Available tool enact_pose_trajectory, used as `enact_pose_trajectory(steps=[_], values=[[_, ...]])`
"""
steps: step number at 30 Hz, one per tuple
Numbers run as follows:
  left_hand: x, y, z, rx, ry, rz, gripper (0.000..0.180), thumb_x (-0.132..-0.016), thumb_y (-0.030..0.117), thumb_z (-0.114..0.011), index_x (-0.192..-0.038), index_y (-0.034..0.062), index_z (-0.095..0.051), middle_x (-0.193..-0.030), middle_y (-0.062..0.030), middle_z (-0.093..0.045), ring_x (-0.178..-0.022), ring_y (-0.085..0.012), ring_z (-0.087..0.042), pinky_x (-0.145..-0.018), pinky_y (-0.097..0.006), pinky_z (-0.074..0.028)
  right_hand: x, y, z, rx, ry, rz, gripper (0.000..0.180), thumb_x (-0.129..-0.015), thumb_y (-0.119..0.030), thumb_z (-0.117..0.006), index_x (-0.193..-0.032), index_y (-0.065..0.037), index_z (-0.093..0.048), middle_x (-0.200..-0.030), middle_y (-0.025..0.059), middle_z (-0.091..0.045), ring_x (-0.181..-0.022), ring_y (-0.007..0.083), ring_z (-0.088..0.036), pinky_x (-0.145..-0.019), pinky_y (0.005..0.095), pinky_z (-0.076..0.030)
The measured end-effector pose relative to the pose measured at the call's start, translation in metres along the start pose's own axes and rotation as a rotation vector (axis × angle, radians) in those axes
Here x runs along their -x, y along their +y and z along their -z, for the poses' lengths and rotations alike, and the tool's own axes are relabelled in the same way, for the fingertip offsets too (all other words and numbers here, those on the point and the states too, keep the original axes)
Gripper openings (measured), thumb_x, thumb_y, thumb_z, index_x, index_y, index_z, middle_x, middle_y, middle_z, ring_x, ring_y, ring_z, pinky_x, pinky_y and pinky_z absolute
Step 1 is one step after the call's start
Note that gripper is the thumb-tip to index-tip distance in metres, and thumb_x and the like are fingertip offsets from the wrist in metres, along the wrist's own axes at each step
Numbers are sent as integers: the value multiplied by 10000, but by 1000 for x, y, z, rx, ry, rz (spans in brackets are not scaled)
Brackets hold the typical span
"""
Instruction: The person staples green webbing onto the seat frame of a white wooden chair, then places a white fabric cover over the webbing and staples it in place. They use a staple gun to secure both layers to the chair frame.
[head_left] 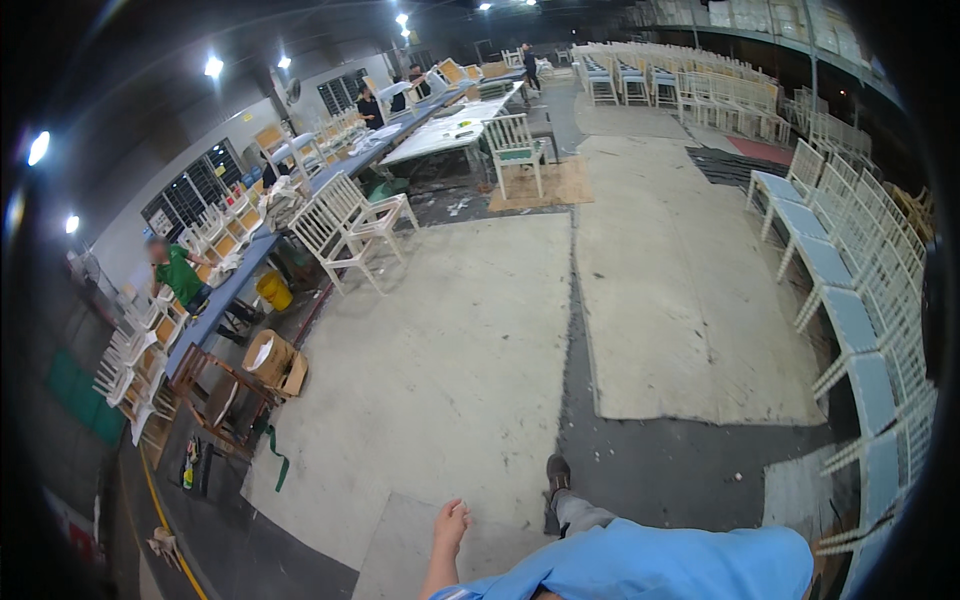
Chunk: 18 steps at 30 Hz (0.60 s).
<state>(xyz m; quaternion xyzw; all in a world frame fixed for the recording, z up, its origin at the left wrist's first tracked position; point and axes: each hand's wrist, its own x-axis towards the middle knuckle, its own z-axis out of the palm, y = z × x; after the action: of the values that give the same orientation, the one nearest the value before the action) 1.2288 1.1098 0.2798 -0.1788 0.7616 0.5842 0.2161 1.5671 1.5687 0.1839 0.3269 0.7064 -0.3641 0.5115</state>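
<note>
1. Head view: left hand [452, 522], narrow, fingers curled, over the grey mat [400, 550] at the pale floor sheet's [440, 330] lower edge; whether it holds anything cannot be told. Right hand out of view.
2. Good footing seems to call for lifting the shoe [558, 475] over sheet edges along the dark seam [570, 390].
3. Walking room lies between the pair of chairs [375, 215], upper left, and the chair row [858, 320], right.

The loosely curled left hand [452, 520] hangs over pale floor sheeting [430, 330]. White chairs [848, 317] with light-blue seats line the right; leftward, a green-shirted person [178, 275] is beside a blue desk [203, 325].
</note>
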Motion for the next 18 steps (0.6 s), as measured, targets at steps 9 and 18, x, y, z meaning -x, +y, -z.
enact_pose_trajectory(steps=[9, 18], values=[[-203, 93, 16, -381, -224, 413, 445, -1004, 185, -572, -1422, 34, -566, -1137, -126, -736, -935, -213, -724, -779, -339, -575, -114, -326, 399, -97, 842, 199, 370, -921, -327, -588, -1017, -9, -750, -876, 176, -748, -810, 303, -749, -666, 480, -586], [-424, 221, 116, -295, -12, 688, 449, -1003, 194, -574, -1418, 23, -563, -1116, -144, -733, -879, -228, -730, -741, -336, -573, -156, -792, 587, -448, 773, 807, 243, -980, -244, -630, -1056, -29, -717, -790, 94, -716, -675, 194, -694, -635, 360, -541]])
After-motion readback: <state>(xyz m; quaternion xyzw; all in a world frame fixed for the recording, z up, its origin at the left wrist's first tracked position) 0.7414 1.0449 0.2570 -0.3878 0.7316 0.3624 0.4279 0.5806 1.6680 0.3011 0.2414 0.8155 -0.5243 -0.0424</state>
